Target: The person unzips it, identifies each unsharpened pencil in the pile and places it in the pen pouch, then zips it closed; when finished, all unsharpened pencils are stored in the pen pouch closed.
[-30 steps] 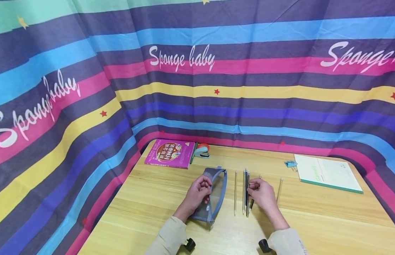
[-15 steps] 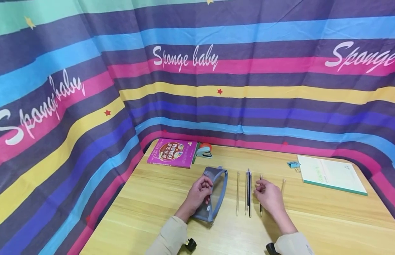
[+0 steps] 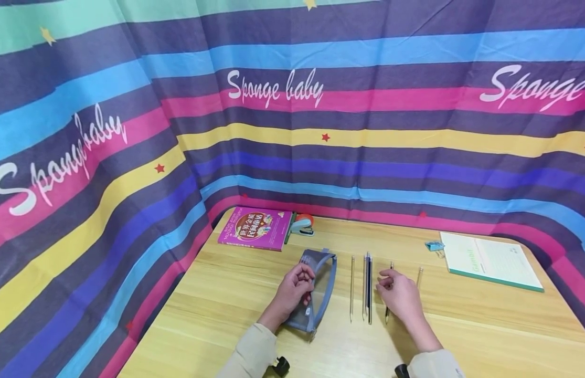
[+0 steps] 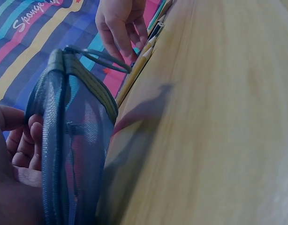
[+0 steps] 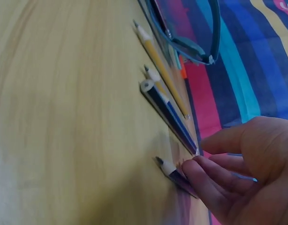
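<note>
1. Left hand [image 3: 294, 290]: fingers grasp the rim of the grey mesh pouch [image 3: 322, 283], on the wooden table [image 3: 216, 320].
2. Right hand [image 3: 401, 294]: fingers are at a dark pencil [image 3: 387, 316]; whether they grip it cannot be told.
3. Yellow pencil [image 3: 352, 289] and pencil cluster [image 3: 370, 290]: both lie between pouch and right hand.

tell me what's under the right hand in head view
A dark wooden pencil passes under the right hand: its far end and sharpened tip show, its middle is covered. Of a tan pencil, only the far end shows; the rest is covered.
</note>
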`<action>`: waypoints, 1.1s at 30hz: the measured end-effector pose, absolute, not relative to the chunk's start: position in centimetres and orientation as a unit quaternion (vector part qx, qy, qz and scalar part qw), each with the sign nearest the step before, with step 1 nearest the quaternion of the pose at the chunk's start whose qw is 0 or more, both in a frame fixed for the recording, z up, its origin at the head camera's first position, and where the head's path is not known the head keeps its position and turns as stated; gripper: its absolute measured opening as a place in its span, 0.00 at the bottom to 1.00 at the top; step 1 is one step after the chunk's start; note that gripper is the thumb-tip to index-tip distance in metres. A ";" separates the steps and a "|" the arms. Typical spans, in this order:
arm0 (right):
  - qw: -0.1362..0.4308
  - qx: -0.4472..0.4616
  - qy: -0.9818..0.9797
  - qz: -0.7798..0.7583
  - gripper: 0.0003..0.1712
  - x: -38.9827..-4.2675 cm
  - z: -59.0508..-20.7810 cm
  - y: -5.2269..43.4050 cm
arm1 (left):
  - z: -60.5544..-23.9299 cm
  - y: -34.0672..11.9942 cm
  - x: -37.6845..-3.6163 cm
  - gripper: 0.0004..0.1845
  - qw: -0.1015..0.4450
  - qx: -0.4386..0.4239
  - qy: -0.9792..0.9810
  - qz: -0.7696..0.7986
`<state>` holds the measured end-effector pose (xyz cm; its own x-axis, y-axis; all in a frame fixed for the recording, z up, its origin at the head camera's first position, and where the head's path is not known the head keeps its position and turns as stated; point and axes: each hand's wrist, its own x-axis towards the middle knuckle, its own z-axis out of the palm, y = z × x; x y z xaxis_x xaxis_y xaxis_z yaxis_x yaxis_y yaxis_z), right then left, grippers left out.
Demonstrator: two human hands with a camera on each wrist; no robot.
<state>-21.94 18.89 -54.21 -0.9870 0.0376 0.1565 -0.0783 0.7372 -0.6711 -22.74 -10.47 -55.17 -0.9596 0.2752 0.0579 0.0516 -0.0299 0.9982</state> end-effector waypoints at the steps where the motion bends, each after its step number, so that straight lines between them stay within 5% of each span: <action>1: 0.079 0.008 -0.927 0.366 0.22 -21.9 -54.2 18.8 | -55.2 -10.5 -22.8 0.14 0.079 0.118 0.693 0.707; 33: -0.020 -0.043 -0.897 0.440 0.37 -23.0 -54.5 16.8 | -54.8 -10.3 -22.9 0.14 0.083 0.123 0.694 0.705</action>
<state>-23.04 16.79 -54.47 -0.9955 0.0600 -0.0737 0.0950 0.6097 -0.7869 -22.93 -10.28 -54.85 -0.9559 0.2878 0.0587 0.0543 -0.0235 0.9983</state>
